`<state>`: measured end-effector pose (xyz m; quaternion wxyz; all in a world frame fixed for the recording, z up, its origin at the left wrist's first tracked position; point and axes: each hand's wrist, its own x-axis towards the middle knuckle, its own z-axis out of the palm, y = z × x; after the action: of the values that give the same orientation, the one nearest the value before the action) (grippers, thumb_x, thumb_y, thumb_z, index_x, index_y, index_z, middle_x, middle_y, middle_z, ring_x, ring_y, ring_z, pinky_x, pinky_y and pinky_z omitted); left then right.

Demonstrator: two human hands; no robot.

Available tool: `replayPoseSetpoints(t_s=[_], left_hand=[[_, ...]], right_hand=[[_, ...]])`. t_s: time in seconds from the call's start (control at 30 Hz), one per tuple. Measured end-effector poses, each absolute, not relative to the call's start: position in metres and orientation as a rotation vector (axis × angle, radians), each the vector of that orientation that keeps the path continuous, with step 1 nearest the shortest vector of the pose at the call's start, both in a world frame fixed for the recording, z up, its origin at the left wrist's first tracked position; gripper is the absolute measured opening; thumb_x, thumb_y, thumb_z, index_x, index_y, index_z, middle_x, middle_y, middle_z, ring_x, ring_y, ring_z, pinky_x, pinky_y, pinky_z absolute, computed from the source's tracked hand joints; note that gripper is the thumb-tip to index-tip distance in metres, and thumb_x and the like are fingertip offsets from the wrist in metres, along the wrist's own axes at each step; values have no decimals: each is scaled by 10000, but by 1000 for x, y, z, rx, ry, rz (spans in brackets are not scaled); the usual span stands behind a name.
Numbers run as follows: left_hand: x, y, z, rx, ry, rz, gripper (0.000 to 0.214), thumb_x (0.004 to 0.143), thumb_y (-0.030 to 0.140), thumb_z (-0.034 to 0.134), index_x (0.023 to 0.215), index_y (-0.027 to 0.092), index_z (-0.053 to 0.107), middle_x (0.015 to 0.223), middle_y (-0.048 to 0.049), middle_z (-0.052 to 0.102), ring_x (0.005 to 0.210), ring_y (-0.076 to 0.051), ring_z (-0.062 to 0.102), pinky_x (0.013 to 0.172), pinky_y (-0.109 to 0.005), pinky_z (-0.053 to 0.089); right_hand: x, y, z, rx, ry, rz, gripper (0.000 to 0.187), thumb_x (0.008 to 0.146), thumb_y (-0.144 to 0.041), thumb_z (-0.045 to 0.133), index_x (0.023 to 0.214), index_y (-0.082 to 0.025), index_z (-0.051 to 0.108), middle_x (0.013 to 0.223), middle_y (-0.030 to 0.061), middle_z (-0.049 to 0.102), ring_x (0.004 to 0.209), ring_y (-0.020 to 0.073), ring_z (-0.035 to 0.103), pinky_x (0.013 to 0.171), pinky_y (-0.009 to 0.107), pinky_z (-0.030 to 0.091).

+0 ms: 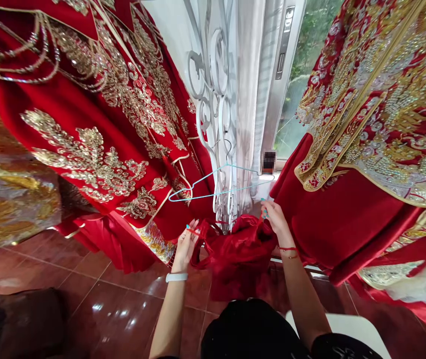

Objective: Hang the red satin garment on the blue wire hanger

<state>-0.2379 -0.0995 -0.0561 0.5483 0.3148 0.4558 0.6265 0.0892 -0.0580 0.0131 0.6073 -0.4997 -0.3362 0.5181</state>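
A dark red satin garment (239, 259) hangs spread between my two hands in front of my body. My left hand (185, 244) pinches a thin red strap at the garment's left side, and a white band circles that wrist. At the right side, my right hand (276, 219) is closed on the other strap at its upper edge. Just beyond the garment, a light blue wire hanger (201, 197) hangs by its hook on the white scrolled metal rack (218, 65), with nothing on it. Neither hand touches the hanger.
Red gowns with gold beading (93, 154) fill the left side. A red and gold beaded jacket (381, 114) over a red skirt (343, 219) hangs at right. A window frame (280, 75) stands behind, a white seat (355, 334) and a dark bag (18, 324) below.
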Motion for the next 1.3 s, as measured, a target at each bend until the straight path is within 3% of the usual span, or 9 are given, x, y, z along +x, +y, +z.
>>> replayPoseSetpoints(t_s=[0.13,0.3,0.5,0.73,0.9,1.1,1.2,1.3], left_hand=[[-251,-102,-24,807,1127,1506,555,636,396,903,1117,160,757,1318,-174,698,892,-173,733,734,-251,587],[-260,-101,2,941,1194,1537,636,545,360,938,1116,138,768,1320,-218,680,736,-159,719,584,-236,566],[-272,-100,8,1021,1267,1623,630,581,454,913,1098,123,770,1238,-211,725,902,-229,754,777,-322,617],[-290,-91,29,1224,1308,1561,528,604,484,906,978,131,789,1050,-155,793,1049,-298,747,1006,-459,575],[-275,-83,14,1012,1214,1646,601,672,661,807,950,130,757,1145,-198,761,1080,-335,738,949,-495,595],[-271,-91,9,1014,1099,1439,665,784,687,709,1249,212,693,1415,-212,621,1154,-324,709,959,-454,589],[-277,-90,18,1088,1107,1450,687,743,639,775,1261,195,695,1426,-213,612,1193,-339,687,992,-473,574],[-282,-83,31,1163,1145,1537,654,662,594,850,1129,145,755,1304,-210,696,1170,-344,697,1027,-492,553]], right_hand=[[58,-49,27,-1042,-739,1388,399,603,-501,820,739,-208,585,686,6,657,441,44,292,406,231,227],[18,-31,33,-854,-749,1642,354,623,-459,815,737,-231,569,648,-20,598,468,55,296,404,219,221],[10,-16,23,-841,-776,1485,262,672,-397,698,866,-244,611,681,-31,587,452,65,256,409,244,192],[27,-25,22,-960,-782,1293,210,726,-402,587,850,-234,563,725,-2,649,418,70,248,427,273,200],[33,-30,24,-984,-797,1244,194,740,-393,573,851,-234,563,733,15,680,414,79,271,432,288,218],[33,-30,21,-970,-776,1241,205,728,-386,571,837,-213,587,694,1,679,382,51,276,422,266,185],[34,-29,22,-949,-767,1214,233,729,-420,609,834,-214,575,668,-5,676,367,41,280,409,251,186],[37,-30,24,-937,-767,1195,258,719,-435,638,836,-214,571,648,-8,673,359,38,283,399,244,184]])
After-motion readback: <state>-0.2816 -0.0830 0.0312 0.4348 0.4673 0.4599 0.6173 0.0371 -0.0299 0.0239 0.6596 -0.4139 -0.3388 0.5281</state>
